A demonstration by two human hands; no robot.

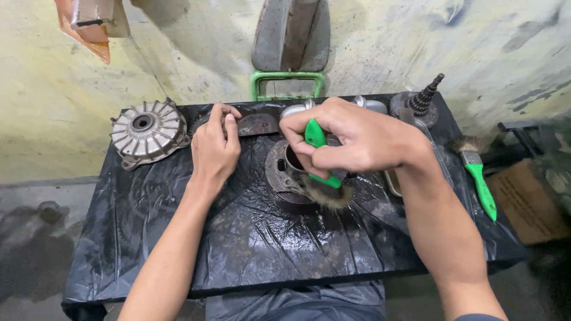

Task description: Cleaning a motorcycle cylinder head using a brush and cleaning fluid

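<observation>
My right hand (351, 139) grips a green-handled brush (314, 135), whose dirty bristles (328, 195) press against a round, greasy metal engine part (283, 173) in the middle of the table. My left hand (215, 145) rests with its fingers curled on a flat dark metal piece (257, 125) just left of that part. Both lie on a table covered in wet black plastic sheet (256, 238).
A finned round metal hub (146, 131) sits at the table's far left. A stepped gear shaft (422, 100) stands at the far right, and a second green-handled brush (479, 178) lies by the right edge. A green-framed stand (288, 78) leans at the wall; a cardboard box (526, 202) sits right.
</observation>
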